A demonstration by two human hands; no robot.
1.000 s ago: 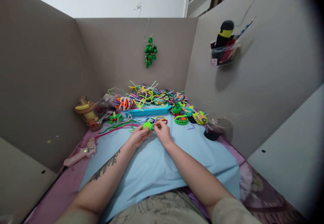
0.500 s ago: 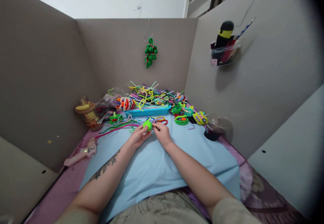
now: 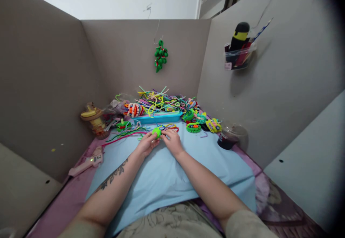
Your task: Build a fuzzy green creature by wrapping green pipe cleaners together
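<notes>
Left hand [image 3: 147, 144]: thumb and fingers pinch a bright green coil [image 3: 156, 133] from its 8 o'clock side; the palm is hidden, only the back shows.
Right hand [image 3: 172, 140]: fingertips pressed together against the coil's 3 o'clock edge; whether they grip the coil itself or a strand end is too small to tell.
Coil: held between both hands, just above the far edge of the cloth [image 3: 161, 180].
Hard to see: the fingertips cover the coil's lower half, and its shape is blurred.
Strands [image 3: 126, 134]: loose pink and green ones lie on the cloth at 9 o'clock from the hands.
Tray [image 3: 159, 117]: blue, at 12 o'clock, just beyond the hands; a tangled pile [image 3: 156, 101] of many-coloured strands fills it and spills over, hiding its back rim.
Rings [image 3: 193, 127]: coiled pieces in a row at 2 o'clock, their details unclear.
Cup [image 3: 228, 137]: clear, at 3 o'clock, dark inside; what the dark content is cannot be told.
Jar [image 3: 94, 121]: at 9 o'clock, yellow piece on top, contents unclear.
Glue gun [image 3: 86, 162]: pink, at 8 o'clock, on the table.
Bin [image 3: 238, 56]: clear, fixed on the right wall at 2 o'clock; a black and yellow thing [image 3: 238, 33] stands in it, with thin sticks beside it.
Ornament [image 3: 160, 55]: green, hanging on the back wall at 12 o'clock.
</notes>
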